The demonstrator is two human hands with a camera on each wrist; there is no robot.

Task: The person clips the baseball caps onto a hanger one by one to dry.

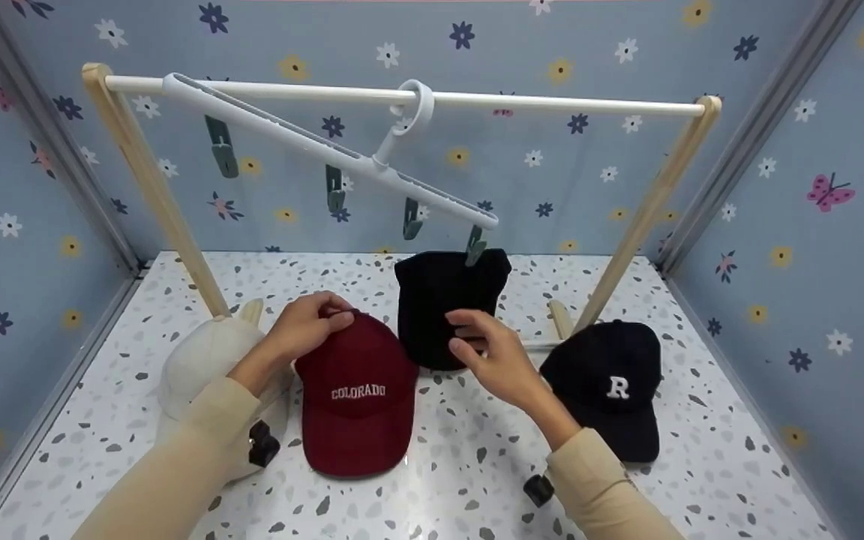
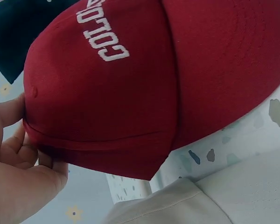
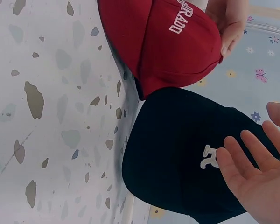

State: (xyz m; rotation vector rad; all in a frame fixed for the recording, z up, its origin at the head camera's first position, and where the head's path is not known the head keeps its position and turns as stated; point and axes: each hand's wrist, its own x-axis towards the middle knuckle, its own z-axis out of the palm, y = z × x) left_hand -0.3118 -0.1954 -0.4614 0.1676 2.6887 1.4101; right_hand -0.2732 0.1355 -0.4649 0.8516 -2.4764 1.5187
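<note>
My left hand [image 1: 304,330] pinches the crown of a dark red baseball cap [image 1: 357,427] lettered COLORADO. In the left wrist view, the thumb [image 2: 9,112] touches the red cloth and the other fingers go behind it. Beside it is a black cap [image 1: 432,307], its upper right edge at a green clip [image 1: 475,247] of the light grey hanger [image 1: 312,142]. A white emblem shows on that cap in the right wrist view. In front of it, my right hand [image 1: 499,356] is held with fingers apart, nothing in its grasp.
The hanger hooks over a white rod [image 1: 552,101] on a wooden stand [image 1: 649,202]. More green clips [image 1: 335,187] hang along it. A cream cap [image 1: 203,360] lies at the left behind my forearm, and a navy cap [image 1: 604,367] with an R lies at the right.
</note>
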